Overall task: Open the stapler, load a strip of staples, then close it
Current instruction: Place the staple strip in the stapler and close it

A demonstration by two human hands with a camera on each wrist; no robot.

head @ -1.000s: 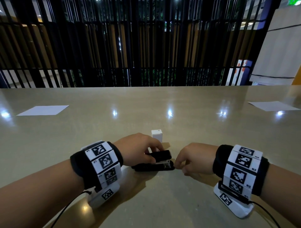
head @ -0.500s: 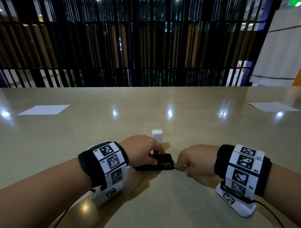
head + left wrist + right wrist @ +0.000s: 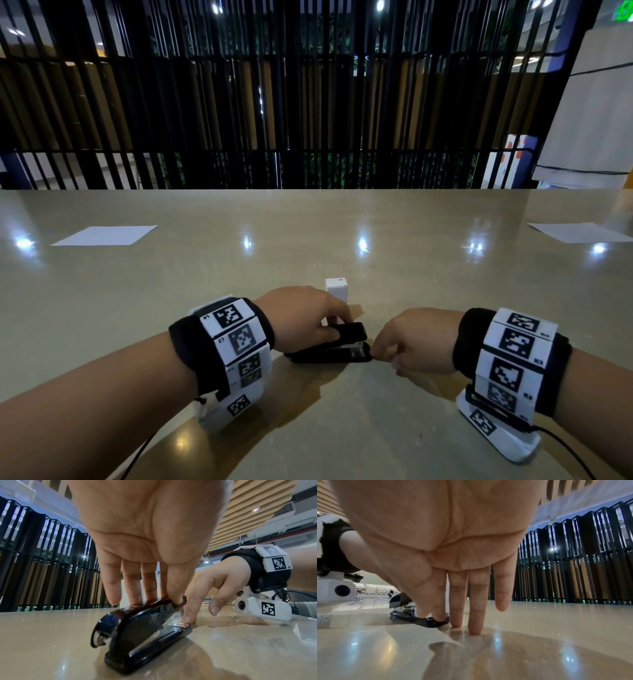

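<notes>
The black stapler (image 3: 330,349) lies on the table (image 3: 308,240), its top arm lifted by the pinching left hand (image 3: 301,318). At 3 o'clock of it, the right hand (image 3: 414,339), fingers nearly straight, presses the base's front end down.

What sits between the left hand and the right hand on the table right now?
The black stapler, its top lifted. The left hand grips the top; the right hand presses its front end onto the table. The head view shows it.

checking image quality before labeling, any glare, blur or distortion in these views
Head view: ceiling lights glare off the glossy table, railing bars bow from the wide lens. Left wrist view: the stapler is sharp, the left hand looms oversized. Right wrist view: the right hand fills the frame, casting a shadow.
</notes>
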